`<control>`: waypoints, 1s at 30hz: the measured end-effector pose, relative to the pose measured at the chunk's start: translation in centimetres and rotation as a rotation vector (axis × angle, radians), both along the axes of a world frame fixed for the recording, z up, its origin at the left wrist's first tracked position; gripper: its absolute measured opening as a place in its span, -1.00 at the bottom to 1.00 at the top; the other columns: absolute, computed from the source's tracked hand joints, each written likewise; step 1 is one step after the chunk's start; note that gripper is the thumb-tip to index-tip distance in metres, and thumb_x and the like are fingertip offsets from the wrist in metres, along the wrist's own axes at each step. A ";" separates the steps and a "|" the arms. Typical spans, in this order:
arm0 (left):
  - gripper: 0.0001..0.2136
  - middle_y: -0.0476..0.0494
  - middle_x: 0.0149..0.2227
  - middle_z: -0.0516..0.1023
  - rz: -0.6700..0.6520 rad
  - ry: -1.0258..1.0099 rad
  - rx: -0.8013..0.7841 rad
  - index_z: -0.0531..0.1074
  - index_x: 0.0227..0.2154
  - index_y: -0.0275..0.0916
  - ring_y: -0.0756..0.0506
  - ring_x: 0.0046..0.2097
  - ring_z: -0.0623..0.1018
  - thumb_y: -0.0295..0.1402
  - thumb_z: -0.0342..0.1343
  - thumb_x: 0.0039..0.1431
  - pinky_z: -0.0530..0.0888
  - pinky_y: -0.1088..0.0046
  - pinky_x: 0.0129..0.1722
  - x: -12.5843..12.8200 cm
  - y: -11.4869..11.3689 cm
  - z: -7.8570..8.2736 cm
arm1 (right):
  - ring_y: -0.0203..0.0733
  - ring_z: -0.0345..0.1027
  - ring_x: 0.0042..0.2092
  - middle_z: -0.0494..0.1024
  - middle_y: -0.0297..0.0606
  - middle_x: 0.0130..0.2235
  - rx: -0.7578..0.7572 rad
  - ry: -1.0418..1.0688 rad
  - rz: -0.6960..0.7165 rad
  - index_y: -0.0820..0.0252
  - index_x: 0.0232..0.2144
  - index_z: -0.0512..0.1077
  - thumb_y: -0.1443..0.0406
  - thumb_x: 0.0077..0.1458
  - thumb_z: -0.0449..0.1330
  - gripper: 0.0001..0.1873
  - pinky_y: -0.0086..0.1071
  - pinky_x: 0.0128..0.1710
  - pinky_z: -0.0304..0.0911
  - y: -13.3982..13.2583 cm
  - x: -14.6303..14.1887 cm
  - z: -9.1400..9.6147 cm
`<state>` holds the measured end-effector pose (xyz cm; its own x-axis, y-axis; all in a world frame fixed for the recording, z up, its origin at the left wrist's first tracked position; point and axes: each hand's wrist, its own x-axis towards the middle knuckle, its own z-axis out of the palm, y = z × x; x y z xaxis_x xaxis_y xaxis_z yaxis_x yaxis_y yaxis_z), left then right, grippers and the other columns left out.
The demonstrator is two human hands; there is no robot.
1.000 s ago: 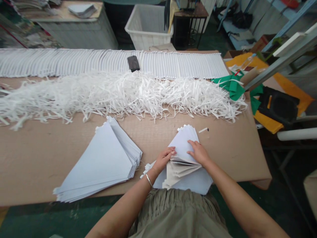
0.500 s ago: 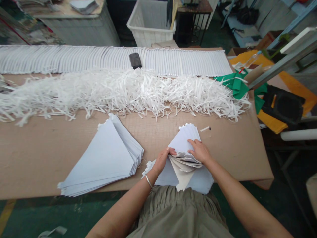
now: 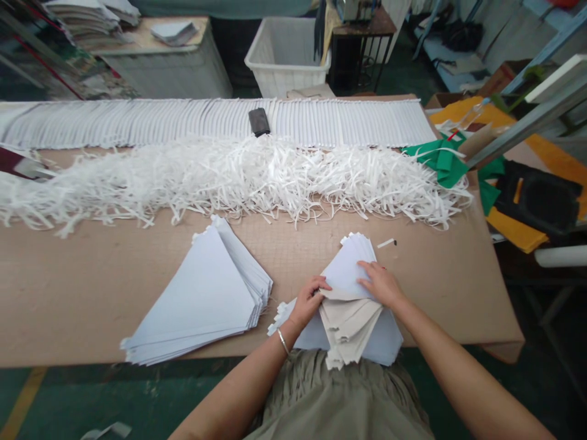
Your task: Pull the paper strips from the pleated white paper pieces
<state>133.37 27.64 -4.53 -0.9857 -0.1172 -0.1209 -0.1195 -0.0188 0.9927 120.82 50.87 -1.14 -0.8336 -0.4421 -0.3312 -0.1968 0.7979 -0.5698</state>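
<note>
Before me lies a pile of white, fan-shaped sheets [image 3: 343, 269], paper or stiff cloth, with notched ends. Several beige layers [image 3: 351, 318] hang folded down from it toward my waist. My left hand [image 3: 310, 302] pinches the pile's left edge, thumb and fingers closed at the fold. My right hand [image 3: 381, 283] rests flat on the right side of the top sheet, fingers spread. Under both sits a wider bluish-white sheet stack [image 3: 387, 339], partly covered. A larger stack of similar sheets [image 3: 197, 293] lies to the left, apart from my hands.
A long heap of white strips [image 3: 275, 177] crosses the brown-covered table [image 3: 449, 293]. Behind it runs a row of upright white folded pieces [image 3: 358, 122] with a dark wallet-like object [image 3: 259, 121] on it. Green cloth [image 3: 443, 160] and a metal post [image 3: 513, 122] are at right.
The beige layers that were bunched near the fold now lie lower and flatter over the front. Both hands stay at the pile. The whole view has shifted slightly.
</note>
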 end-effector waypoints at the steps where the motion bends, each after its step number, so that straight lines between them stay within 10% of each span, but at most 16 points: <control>1: -0.76 -0.22 -0.13 0.56 -0.016 0.006 -0.004 0.58 -0.35 -0.22 -0.27 0.12 0.44 -0.21 0.08 0.17 0.29 0.15 0.21 0.0 -0.1 0.4 | -0.06 0.44 -0.15 0.53 -0.12 -0.15 0.108 0.086 0.064 0.11 0.06 0.39 0.25 0.10 0.22 -0.55 -0.24 -0.08 0.29 -0.2 -0.3 -0.2; 5: -0.63 -0.22 -0.13 0.58 0.040 -0.047 0.007 0.58 -0.38 -0.23 -0.22 0.07 0.47 -0.17 -0.09 0.30 0.26 0.16 0.22 -0.5 0.3 1.2 | 0.00 0.38 -0.01 0.47 -0.07 -0.07 0.182 0.175 0.182 0.13 -0.10 0.48 0.34 0.07 0.22 -0.71 -0.19 0.05 0.24 -0.1 0.5 -0.2; 12: -0.57 -0.18 0.02 0.54 0.066 -0.149 0.173 0.44 0.02 -0.18 -0.22 0.04 0.49 -0.28 0.17 0.04 0.37 0.18 0.11 -1.5 0.8 0.2 | -0.19 0.38 -0.45 0.47 -0.37 -0.46 -0.357 -0.241 -0.126 0.13 0.16 0.21 0.01 0.30 -0.09 -0.49 -0.33 -0.39 0.32 1.6 3.0 0.9; 16: -0.87 -0.16 -0.24 0.58 -0.023 -0.081 0.087 0.54 -0.39 -0.22 -0.25 0.00 0.50 -0.32 0.14 0.04 0.36 0.13 0.15 -1.1 0.6 0.4 | -0.12 0.46 -0.31 0.55 -0.20 -0.26 0.003 -0.005 -0.041 0.09 0.13 0.33 0.14 0.22 0.09 -0.55 -0.28 -0.25 0.33 0.9 0.9 0.1; 20: -0.90 -0.23 0.05 0.52 0.047 -0.020 -0.005 0.51 -0.44 -0.21 -0.30 0.28 0.30 -0.30 0.17 0.06 0.16 0.04 0.31 -1.1 0.8 0.3 | 0.00 0.42 -0.04 0.48 -0.06 -0.07 0.247 0.185 0.129 0.11 -0.05 0.47 0.33 0.07 0.23 -0.65 -0.19 0.00 0.29 0.3 0.5 -0.4; 23: -0.87 -0.23 0.29 0.32 0.067 -0.060 -0.009 0.51 -0.42 -0.21 -0.32 0.39 0.12 -0.25 0.19 0.08 0.04 -0.01 0.35 -1.2 0.9 0.0 | -0.05 0.41 -0.02 0.49 -0.10 -0.06 -0.042 0.105 0.088 0.13 -0.14 0.45 0.28 0.08 0.22 -0.75 -0.17 0.05 0.28 0.8 2.0 0.2; 27: -0.85 -0.21 0.10 0.53 0.087 -0.111 0.106 0.48 -0.38 -0.19 -0.32 0.31 0.29 -0.22 0.18 0.07 0.19 0.07 0.29 -1.1 0.9 -0.1 | -0.19 0.48 -0.32 0.59 -0.20 -0.21 -0.514 -0.282 -0.194 0.11 0.16 0.19 0.01 0.25 0.02 -0.47 -0.25 -0.24 0.42 2.0 3.1 1.1; 30: -0.83 -0.17 -0.09 0.60 0.166 -0.115 0.200 0.45 -0.34 -0.20 -0.25 0.12 0.47 -0.22 0.10 0.13 0.33 0.16 0.18 -0.9 1.0 0.0 | -0.21 0.44 -0.44 0.57 -0.27 -0.36 -0.368 -0.232 -0.198 0.14 0.21 0.18 0.00 0.27 -0.06 -0.44 -0.32 -0.36 0.37 2.1 1.8 0.6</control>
<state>132.44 28.67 -4.54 -0.9337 -0.2382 -0.2674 -0.2097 -0.2416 0.9474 122.66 52.96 -0.52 -0.8364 -0.4049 -0.3694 0.1044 0.5441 -0.8325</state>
